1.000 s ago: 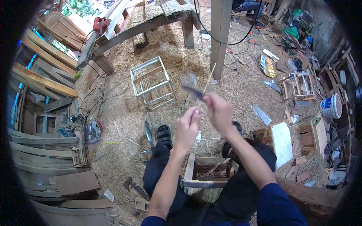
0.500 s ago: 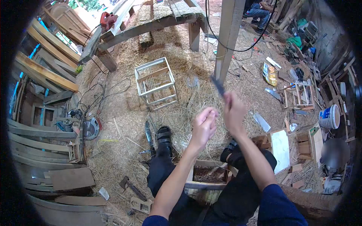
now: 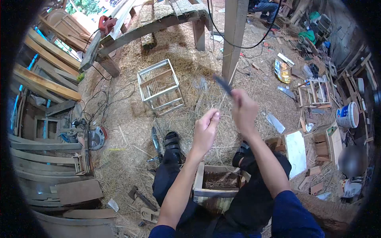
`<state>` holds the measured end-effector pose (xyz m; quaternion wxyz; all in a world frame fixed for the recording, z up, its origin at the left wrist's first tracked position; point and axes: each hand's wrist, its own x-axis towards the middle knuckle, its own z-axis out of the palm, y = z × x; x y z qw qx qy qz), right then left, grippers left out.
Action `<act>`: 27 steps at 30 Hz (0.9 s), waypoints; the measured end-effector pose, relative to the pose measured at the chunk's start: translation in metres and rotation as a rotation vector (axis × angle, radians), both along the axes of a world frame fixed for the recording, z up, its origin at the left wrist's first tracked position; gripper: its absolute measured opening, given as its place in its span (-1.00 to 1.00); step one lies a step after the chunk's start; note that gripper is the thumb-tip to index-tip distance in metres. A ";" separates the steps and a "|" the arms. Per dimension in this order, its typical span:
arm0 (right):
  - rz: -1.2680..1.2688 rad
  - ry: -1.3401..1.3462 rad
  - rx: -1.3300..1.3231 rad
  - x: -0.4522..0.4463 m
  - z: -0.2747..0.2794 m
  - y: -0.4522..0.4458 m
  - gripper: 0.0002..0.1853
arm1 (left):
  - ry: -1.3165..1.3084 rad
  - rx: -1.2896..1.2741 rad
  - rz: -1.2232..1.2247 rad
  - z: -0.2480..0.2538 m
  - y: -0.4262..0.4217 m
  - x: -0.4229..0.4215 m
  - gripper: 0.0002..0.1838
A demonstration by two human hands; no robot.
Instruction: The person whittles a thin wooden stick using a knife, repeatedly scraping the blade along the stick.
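Note:
My right hand (image 3: 244,113) is closed around the handle of a knife (image 3: 223,85), whose dark blade points up and to the left, slightly blurred. To its left and a little lower, my left hand (image 3: 206,131) is closed in a pinch, thumb on top. Whatever it pinches is too thin to make out against the straw-coloured floor. Between my legs stands a small wooden box frame (image 3: 216,193), below both hands. Ahead on the floor is a pale wooden frame with thin bars (image 3: 160,87).
A wooden bench (image 3: 154,29) with a red power tool (image 3: 107,24) stands ahead, beside an upright post (image 3: 234,43). A hatchet (image 3: 142,198) and a circular saw (image 3: 97,138) lie at left. A white bucket (image 3: 347,115) is at right; a seated person (image 3: 266,10) is far back.
The knife and my right hand have shifted slightly, the blade now tilting more to the left. My left hand has moved a little left and turned. The whole view has also shifted slightly.

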<state>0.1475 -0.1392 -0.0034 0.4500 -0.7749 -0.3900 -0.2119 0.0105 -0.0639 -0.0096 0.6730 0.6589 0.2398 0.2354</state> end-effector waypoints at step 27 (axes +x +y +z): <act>0.155 0.030 -0.063 -0.030 -0.023 -0.002 -0.92 | -0.030 -0.457 -0.008 -0.006 -0.014 -0.007 -0.76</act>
